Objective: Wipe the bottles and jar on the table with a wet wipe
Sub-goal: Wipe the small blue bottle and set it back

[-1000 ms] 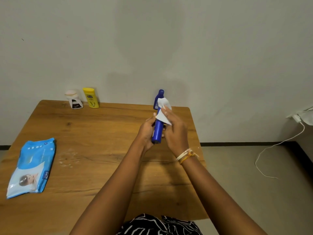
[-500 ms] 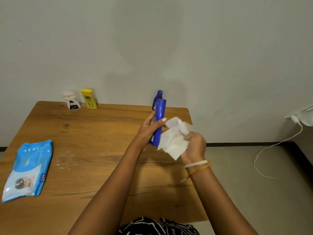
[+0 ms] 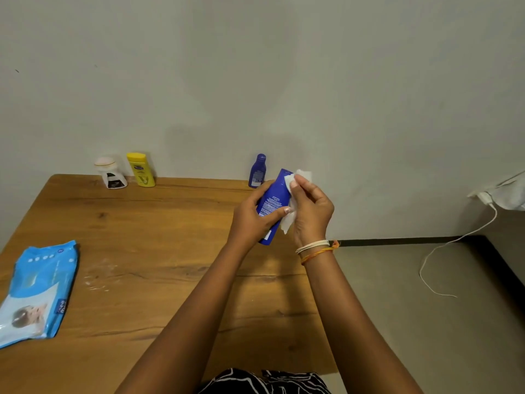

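My left hand (image 3: pixel 250 220) grips a tall blue bottle (image 3: pixel 273 201), held tilted above the table's right side. My right hand (image 3: pixel 311 211) presses a white wet wipe (image 3: pixel 292 194) against the bottle's right side and top. A smaller blue bottle (image 3: pixel 258 171) stands at the table's back edge just behind them. At the back left stand a yellow bottle (image 3: pixel 141 169) and a white jar-like container with a pale lid (image 3: pixel 110 173).
A blue pack of wet wipes (image 3: pixel 37 291) lies flat at the wooden table's (image 3: pixel 147 251) left edge. A faint white smear marks the wood to its right. On the floor to the right runs a white cable (image 3: pixel 454 243). The wall stands right behind the table.
My right hand came back from the lower right and laid the wipe on the bottle again. The bottle now tilts more to the right.
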Motion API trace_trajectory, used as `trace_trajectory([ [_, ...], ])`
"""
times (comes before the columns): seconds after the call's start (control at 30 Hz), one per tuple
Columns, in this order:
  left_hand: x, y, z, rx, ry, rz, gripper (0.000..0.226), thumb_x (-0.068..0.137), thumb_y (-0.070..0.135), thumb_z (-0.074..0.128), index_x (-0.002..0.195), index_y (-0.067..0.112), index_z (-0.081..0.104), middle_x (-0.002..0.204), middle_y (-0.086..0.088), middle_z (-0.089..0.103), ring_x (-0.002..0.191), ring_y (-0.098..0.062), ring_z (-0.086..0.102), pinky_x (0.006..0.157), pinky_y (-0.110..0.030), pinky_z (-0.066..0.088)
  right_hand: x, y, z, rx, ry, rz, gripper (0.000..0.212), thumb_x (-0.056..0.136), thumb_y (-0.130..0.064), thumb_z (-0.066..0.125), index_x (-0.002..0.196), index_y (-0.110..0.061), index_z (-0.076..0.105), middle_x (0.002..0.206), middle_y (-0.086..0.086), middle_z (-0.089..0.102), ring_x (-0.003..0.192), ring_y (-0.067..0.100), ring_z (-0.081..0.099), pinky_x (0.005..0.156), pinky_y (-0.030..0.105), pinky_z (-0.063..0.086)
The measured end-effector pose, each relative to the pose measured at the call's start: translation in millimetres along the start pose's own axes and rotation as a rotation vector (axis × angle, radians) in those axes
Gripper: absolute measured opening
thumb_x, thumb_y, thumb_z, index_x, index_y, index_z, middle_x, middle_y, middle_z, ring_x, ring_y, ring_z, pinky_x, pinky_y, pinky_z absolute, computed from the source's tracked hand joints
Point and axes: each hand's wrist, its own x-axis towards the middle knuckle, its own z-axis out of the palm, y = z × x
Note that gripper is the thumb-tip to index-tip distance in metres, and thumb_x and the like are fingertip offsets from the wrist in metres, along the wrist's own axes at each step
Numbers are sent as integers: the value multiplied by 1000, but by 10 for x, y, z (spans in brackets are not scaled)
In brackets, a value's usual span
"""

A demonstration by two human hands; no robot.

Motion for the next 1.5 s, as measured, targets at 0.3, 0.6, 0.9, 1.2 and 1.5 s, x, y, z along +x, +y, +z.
trace_trajectory([
  [0.3, -23, 76, 7, -47, -23, 33, 67, 78, 28, 77, 137, 20, 47, 122, 10, 57, 96, 1, 61, 68, -7, 49, 92, 51, -61, -200, 41, -212, 23, 81, -18, 73, 100, -7, 68, 99, 4, 70, 95, 22, 68, 69, 24, 58],
  [0.6, -23, 54, 59, -258, -95, -63, 52, 86, 19, 69, 134, 16, 49, 119, -4, 63, 101, -18, 65, 80, -28, 57, 113, -28, -76, 292, -88, 298, 20, 87, -13, 64, 105, -4, 66, 105, 16, 68, 102, 35, 65, 93, 53, 50],
  [0.9, -49, 56, 89, -233, -97, -62, 48, 89, 17, 65, 134, 21, 49, 119, 0, 63, 102, -15, 63, 82, -28, 57, -60, 145, -6, -522, 61, -474, 22, 83, -14, 72, 103, -6, 71, 102, 0, 63, 93, 8, 62, 70, 6, 50],
  [1.2, -60, 70, -13, -330, -282, -185, 40, 86, 26, 69, 121, 15, 54, 88, -5, 62, 59, -11, 60, 47, -22, 49, 121, 1, -152, 209, -132, 307, 28, 92, -16, 60, 117, -3, 59, 101, 15, 65, 95, 31, 64, 89, 51, 50],
  [1.5, -10, 88, -92, -404, -373, -239, 29, 97, 28, 51, 120, 12, 56, 99, -10, 66, 88, -26, 67, 69, -38, 57, -3, 24, -115, -60, 27, -99, 7, 87, -10, 66, 94, -10, 66, 89, 2, 69, 87, 13, 67, 76, 27, 56],
])
